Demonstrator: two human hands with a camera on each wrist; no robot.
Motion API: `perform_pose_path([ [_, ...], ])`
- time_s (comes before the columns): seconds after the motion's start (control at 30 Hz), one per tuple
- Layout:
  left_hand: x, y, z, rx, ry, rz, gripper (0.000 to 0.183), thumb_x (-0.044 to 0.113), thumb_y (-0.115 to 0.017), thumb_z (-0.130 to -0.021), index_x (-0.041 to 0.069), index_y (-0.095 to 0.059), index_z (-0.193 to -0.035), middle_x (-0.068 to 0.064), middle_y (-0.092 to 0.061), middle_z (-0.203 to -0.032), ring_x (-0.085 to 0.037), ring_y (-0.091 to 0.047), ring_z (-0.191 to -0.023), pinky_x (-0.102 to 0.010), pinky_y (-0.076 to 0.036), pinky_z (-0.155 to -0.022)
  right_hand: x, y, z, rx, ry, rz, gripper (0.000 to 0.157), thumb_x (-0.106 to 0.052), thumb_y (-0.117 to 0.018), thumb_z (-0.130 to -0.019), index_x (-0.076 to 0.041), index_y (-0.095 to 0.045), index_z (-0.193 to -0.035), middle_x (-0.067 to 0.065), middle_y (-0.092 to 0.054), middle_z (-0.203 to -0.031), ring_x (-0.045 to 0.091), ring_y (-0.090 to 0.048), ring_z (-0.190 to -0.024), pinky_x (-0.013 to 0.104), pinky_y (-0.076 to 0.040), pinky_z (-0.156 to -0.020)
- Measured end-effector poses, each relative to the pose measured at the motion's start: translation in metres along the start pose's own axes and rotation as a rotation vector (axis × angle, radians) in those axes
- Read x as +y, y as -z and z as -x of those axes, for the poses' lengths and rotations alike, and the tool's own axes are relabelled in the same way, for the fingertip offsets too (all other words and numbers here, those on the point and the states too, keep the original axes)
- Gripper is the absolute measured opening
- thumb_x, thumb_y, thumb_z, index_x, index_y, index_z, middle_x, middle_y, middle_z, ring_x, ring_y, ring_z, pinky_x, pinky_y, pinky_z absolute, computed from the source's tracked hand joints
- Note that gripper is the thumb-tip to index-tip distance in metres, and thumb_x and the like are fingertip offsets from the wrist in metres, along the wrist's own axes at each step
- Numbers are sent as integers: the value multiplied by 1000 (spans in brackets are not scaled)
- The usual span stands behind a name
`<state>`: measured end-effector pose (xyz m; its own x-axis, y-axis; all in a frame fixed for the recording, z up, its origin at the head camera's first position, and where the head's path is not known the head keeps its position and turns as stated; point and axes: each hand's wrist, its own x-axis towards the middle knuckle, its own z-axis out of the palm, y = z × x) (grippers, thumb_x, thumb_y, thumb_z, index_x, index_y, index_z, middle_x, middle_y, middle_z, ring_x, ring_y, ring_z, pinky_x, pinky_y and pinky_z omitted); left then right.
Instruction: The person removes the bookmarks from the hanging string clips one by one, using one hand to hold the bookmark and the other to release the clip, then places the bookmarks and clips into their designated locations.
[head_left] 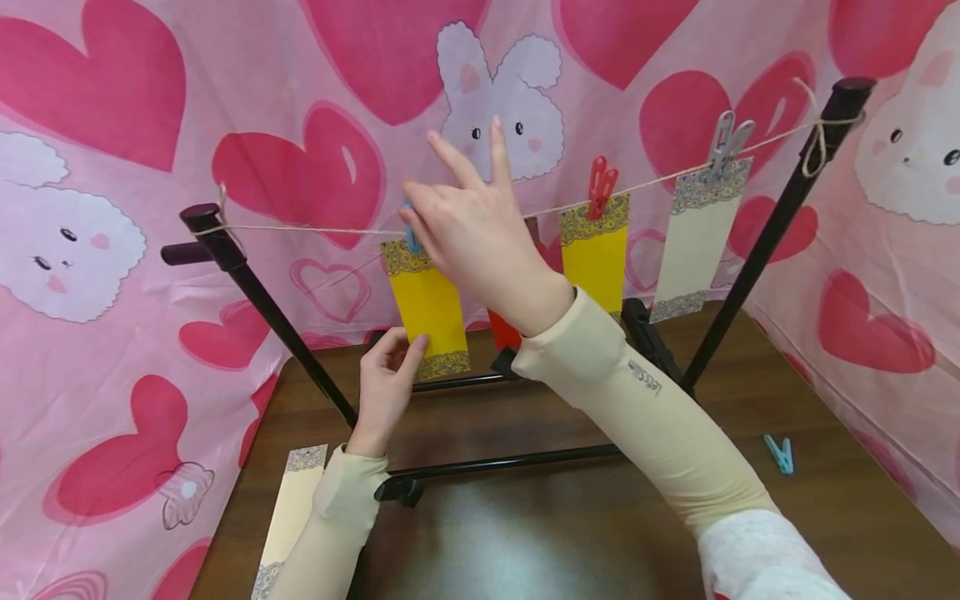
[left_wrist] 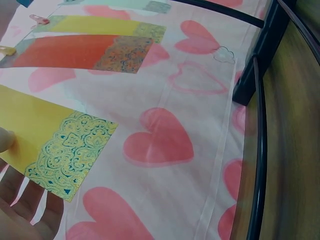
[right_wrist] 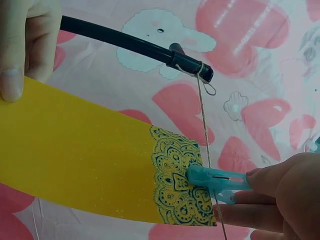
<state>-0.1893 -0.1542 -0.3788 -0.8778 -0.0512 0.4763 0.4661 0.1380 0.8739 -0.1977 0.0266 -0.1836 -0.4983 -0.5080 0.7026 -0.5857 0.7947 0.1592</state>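
Table (head_left: 525, 533), dark wood, front edge cut off in the head view.
Cream card (head_left: 294, 504), one, flat along the table's left edge; patterned band at each end; lower part cut off, one side hidden by the left sleeve (head_left: 330, 512).
Pale teal peg (head_left: 780, 454), one, lying toward the table's right edge.
Rack (head_left: 286, 333), black, standing on the table; string (head_left: 315, 228) tied between its two post tops.
Left hand (head_left: 386, 383): thumb and fingers pinching the yellow card (head_left: 429, 304) low on its left side, thumb in front.
Yellow card: upright at the string, left of the rack's middle; plain centre, dark lacy band top and bottom, slightly bowed; top corner hidden by the right hand in the head view.
Right hand (head_left: 487, 233): thumb and fingertips gripping the handles of a blue peg (right_wrist: 212, 179), two other fingers raised. Peg nose over the card's top band; whether it bites, cannot tell.
Red card (left_wrist: 65, 51), hanging, mostly behind the right wrist in the head view; its fastening hard to make out.
Second yellow card (head_left: 594, 258), under a red peg (head_left: 600, 187).
Second cream card (head_left: 697, 237), nearest the right post, under a grey peg (head_left: 723, 146).
Pink cloth (head_left: 255, 83), hearts and rabbits, behind all.
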Motion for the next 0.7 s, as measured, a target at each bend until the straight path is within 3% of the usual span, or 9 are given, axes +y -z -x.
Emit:
perform_pose_path([
  [0.5,-1,-1,0,1,-8,11,20,11,-68,-101,-4,-70,-113,-11,-72,-104,-16,-68,-86,-25,-58,-81,3,4,1,18,23,-206,28,-30,-65,-104,-12,-75,-123,0,-79,-111,24,-39,-151,54,14,-124],
  [0.7,1,0,0,4,-16,18,19,10,-68,-102,-4,-70,-114,1,-73,-103,-16,-68,-86,-24,-57,-82,4,6,1,60,25,-244,26,-30,-65,-104,-12,-76,-119,0,-79,-110,22,-41,-150,53,10,-126],
])
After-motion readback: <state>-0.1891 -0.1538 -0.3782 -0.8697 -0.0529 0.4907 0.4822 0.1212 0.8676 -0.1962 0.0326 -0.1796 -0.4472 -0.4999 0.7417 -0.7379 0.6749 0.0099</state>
